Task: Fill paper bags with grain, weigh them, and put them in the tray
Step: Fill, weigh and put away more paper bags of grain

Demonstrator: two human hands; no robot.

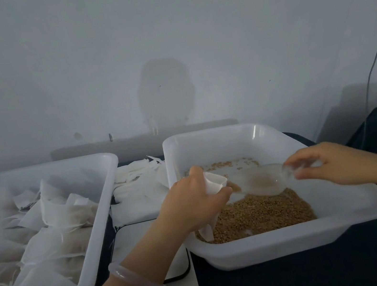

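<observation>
One wide-angle view, worn on the person's head, faces forward and slightly down at close range over the dark tabletop point(331, 274), the grey wall point(163, 33) filling its upper half, the left hand point(193, 207) and right hand point(324, 164) entering from the bottom and the right edge.

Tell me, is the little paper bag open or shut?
Open. The left hand holds the paper bag with its mouth spread, and the clear scoop points at it.
</observation>
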